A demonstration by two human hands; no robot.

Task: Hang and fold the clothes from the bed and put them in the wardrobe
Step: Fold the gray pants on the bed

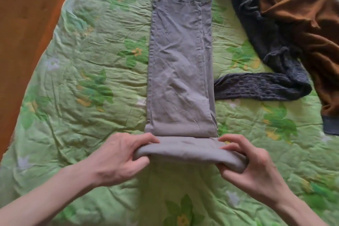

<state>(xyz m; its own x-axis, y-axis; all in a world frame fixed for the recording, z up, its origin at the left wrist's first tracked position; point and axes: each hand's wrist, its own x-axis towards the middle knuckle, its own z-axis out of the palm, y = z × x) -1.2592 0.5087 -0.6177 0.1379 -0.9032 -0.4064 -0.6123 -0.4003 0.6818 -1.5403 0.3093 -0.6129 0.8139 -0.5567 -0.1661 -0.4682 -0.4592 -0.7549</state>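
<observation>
Head view: grey trousers (180,71) on bed (77,79); left hand (117,158), right hand (255,167) grip near end, folding. Next: carry fold toward far hem.

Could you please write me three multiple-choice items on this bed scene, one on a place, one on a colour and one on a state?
1. Where does the dark grey knit garment lie relative to the grey trousers?
A. To their right
B. To their left
C. Under them

2. What colour is the bedspread?
A. Blue with stripes
B. Green with flowers
C. Plain white

3. What are the hands doing?
A. Resting flat on the bed
B. Holding a hanger
C. Gripping the trousers' near folded end

Answers:
1 A, the knit lies right of the trousers, beside the brown garment.
2 B, green floral fabric covers the bed.
3 C, the left hand and right hand each grip that end.
</observation>
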